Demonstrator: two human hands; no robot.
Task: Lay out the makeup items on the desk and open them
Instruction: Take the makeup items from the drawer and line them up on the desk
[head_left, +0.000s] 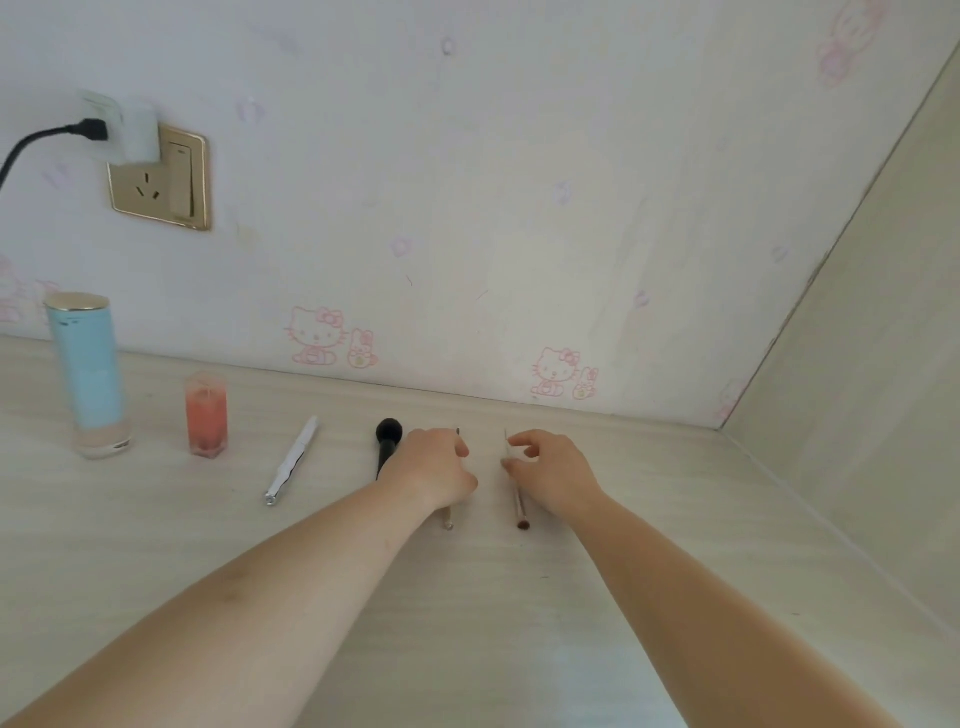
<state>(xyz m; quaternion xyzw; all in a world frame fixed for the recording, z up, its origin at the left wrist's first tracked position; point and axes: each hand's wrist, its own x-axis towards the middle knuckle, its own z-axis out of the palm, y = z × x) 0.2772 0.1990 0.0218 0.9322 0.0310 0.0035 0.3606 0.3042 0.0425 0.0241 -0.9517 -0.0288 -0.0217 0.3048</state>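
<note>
Makeup items lie in a row on the pale wooden desk (467, 597). At the far left stands a tall light-blue bottle (88, 374) with a gold cap, then a small pink bottle (207, 415), a white pen-shaped item (292, 460) and a black brush (387, 441). My left hand (434, 467) rests over a thin brush (448, 519), fingers curled around it. My right hand (553, 475) pinches the upper part of a second thin brush (521, 514), whose dark tip points toward me. Most of both thin brushes is hidden by my hands.
A wallpapered wall with pink cartoon cats rises behind the desk. A gold wall socket (158, 179) with a white plug and black cable is at upper left. A beige side panel (857, 364) closes the desk on the right.
</note>
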